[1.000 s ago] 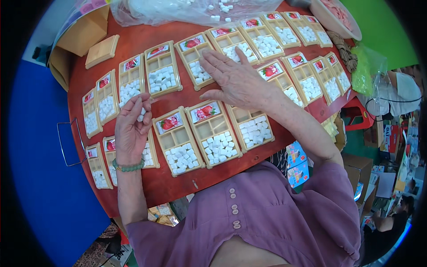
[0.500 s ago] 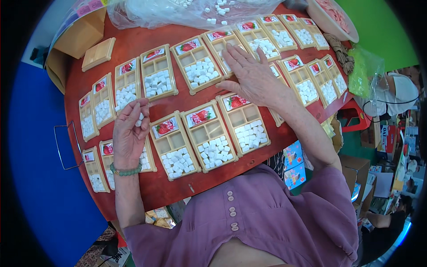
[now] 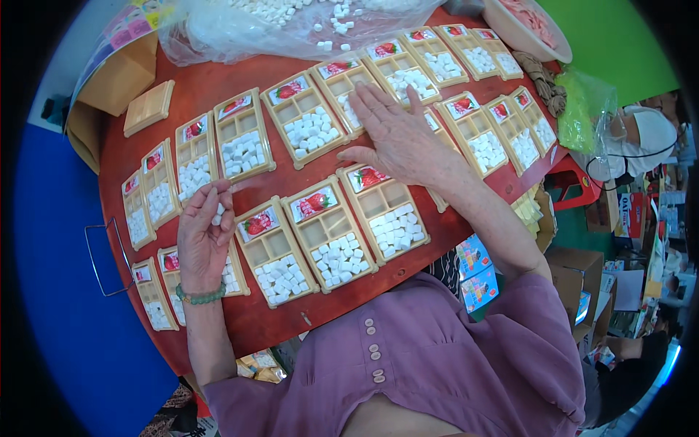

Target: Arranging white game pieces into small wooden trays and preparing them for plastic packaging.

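Left hand [image 3: 204,237], bracelet of green beads [image 3: 202,296] on its wrist: fingers curled in, closed around a small white soft-looking cube [image 3: 218,214]; cannot tell if more cubes sit behind the fingers. It is raised near the left part of the table, between the two rows of trays, wrist partly covering a front-row tray.

Right hand [image 3: 399,135]: palm down, fingers extended, thumb well out to the side, nothing visible in the grip. Fingertips over a beige plastic rectangular compartment tray [image 3: 325,80] in the back row; cannot tell if they touch its cubes.

More beige trays stand in two curved rows on the red-painted table [image 3: 196,84]. Typical fill: red-and-white strawberry-print sachet [image 3: 315,204] in the far compartment, loose white cubes [image 3: 340,258] heaped in the near one.

Around: clear plastic bag [image 3: 211,44] with more white cubes at the far edge; beige flat stack [image 3: 149,108] far left; white bowl [image 3: 555,49] of pink pieces far right, brown coiled bundle [image 3: 540,81] and light-green plastic bag [image 3: 577,113] just beside.
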### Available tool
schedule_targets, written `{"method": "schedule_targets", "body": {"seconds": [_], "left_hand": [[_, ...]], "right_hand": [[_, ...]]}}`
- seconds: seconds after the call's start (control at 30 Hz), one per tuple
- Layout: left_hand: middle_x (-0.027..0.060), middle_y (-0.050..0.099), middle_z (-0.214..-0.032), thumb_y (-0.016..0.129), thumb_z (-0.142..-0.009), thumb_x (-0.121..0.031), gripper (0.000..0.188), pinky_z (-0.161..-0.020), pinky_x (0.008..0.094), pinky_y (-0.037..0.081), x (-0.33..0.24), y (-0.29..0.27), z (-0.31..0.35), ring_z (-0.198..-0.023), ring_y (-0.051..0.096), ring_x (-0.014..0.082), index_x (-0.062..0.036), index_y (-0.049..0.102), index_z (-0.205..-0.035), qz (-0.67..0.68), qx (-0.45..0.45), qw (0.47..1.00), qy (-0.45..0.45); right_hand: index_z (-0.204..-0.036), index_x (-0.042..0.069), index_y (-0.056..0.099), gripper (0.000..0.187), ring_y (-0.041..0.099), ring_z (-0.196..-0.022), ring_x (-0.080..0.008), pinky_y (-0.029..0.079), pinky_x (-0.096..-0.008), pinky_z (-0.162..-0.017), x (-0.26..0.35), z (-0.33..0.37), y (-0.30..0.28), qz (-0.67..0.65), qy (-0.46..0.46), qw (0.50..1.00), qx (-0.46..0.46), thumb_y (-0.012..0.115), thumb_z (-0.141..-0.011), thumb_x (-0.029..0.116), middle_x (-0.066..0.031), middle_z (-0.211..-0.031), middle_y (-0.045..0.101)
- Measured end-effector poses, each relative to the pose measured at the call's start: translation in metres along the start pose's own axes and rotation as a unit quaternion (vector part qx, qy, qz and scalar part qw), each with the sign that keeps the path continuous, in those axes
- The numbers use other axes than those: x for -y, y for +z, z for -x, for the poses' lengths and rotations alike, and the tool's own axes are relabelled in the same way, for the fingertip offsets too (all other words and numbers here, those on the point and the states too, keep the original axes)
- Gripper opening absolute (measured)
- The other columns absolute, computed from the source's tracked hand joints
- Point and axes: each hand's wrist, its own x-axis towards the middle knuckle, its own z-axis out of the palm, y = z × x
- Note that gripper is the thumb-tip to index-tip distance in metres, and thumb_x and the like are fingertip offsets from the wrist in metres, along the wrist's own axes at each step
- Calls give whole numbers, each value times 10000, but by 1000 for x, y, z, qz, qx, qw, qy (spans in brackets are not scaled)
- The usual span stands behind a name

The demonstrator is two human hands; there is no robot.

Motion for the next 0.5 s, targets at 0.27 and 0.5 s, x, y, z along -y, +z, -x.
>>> {"method": "schedule_targets", "body": {"seconds": [0.27,0.5], "left_hand": [[62,613,-886,533,-1007,-130,234,-428,148,362,2,1,-1,-609,540,62,38,589,-1159,-6,-7,1000,2],[72,602,-926,544,-992,-107,259,-426,133,404,4,-1,-1,-630,554,58,54,545,-1196,-2,10,1000,3]], "right_hand": [[-1510,-1,239,886,231,-1471,-294,126,-608,-1163,-6,1,-10,-23,-2,1000,6,420,-935,649,-191,-1571,262],[-1516,4,226,845,233,-1469,-305,124,-614,-1161,-41,-1,-11,3,79,997,16,396,-962,619,-189,-1572,258]]}}
